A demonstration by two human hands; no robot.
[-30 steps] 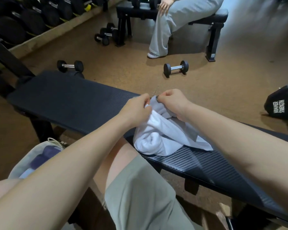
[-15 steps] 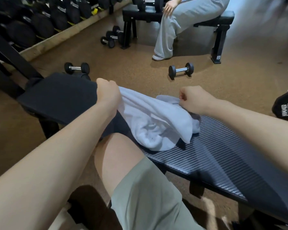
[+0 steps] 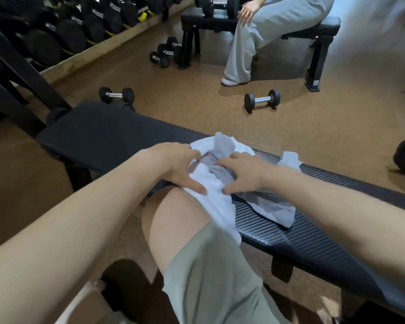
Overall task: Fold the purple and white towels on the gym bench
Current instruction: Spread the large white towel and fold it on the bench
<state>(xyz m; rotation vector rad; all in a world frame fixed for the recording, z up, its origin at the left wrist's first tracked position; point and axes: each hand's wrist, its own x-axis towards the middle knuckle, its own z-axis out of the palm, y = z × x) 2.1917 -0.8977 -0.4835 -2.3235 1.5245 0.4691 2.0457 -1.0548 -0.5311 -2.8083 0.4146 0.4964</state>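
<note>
- A white towel [image 3: 220, 195] is lying rumpled across the black gym bench [image 3: 290, 235], its near edge hanging off the bench's near side over the person's knee [image 3: 175, 220]; a far-right corner is sticking out toward the bench's far edge
- The left hand [image 3: 180, 167] is lying on the towel's left part, fingers spread and fairly straight, thumb pointing near; it is pressing the cloth rather than gripping it
- The right hand [image 3: 246, 174] is resting on the towel just right of the left hand, fingers spread and reaching left into the folds; whether it is pinching any cloth I cannot tell
- A purple towel is not clearly showing; the greyish folds between the hands are hard to tell apart from shadow
- Far on the brown floor, one dumbbell [image 3: 261, 101] is lying to the right and another dumbbell [image 3: 116, 95] to the left
- A second person [image 3: 267, 26] is sitting on a far bench [image 3: 323, 26]
</note>
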